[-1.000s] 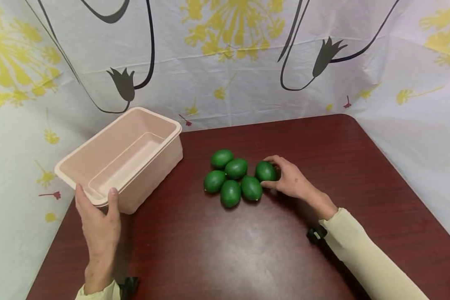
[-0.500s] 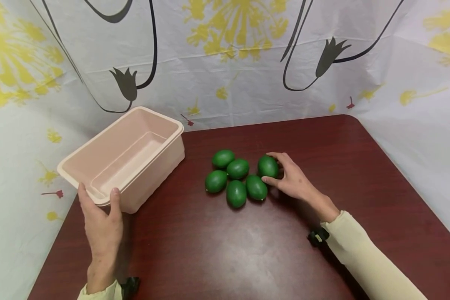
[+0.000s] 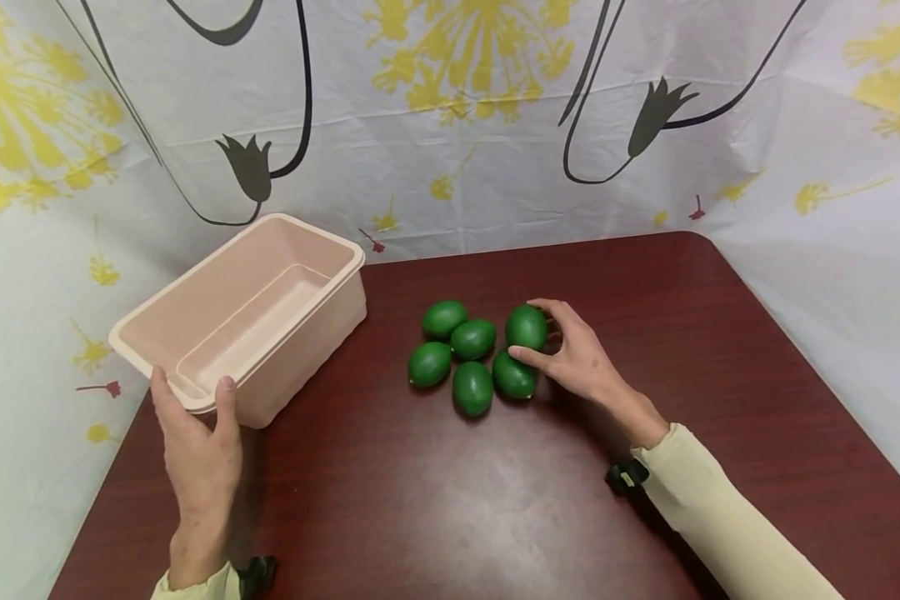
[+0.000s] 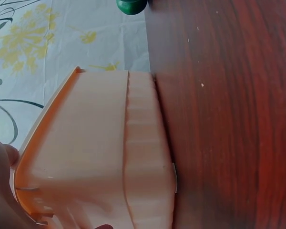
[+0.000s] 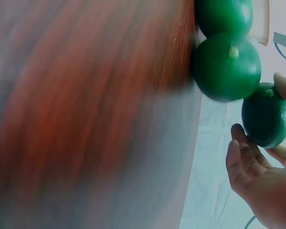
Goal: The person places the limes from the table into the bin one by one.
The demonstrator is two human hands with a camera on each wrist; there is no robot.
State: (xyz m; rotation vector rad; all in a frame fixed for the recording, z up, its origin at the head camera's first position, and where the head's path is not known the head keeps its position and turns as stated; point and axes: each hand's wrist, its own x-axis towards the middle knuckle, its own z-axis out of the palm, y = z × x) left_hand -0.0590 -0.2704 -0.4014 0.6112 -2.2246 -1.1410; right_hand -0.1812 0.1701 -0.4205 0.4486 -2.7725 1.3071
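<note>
In the head view my right hand (image 3: 579,357) grips a green lime (image 3: 527,327) between thumb and fingers, at the right of the group. The right wrist view shows this held lime (image 5: 267,116) beside a nearer lime (image 5: 227,67), with the fingers cupped under it. Several other limes (image 3: 473,388) lie close together on the table; one lime (image 3: 514,377) sits just below my right thumb. At the left my left hand (image 3: 201,454) holds the near corner of a pale pink plastic tub (image 3: 300,354), thumb and fingers at its rim. No limes show inside the tub.
A dark red wooden table (image 3: 390,500) lies under everything, with a rounded far right corner. Behind it and along the sides hangs a white sheet (image 3: 495,192) with yellow and grey flower prints. The tub stands near the table's left edge.
My right hand has taken the lime up a little from its place, and it now overlaps the lime in front. Two front limes have shifted slightly right. My left hand stays on the tub.
</note>
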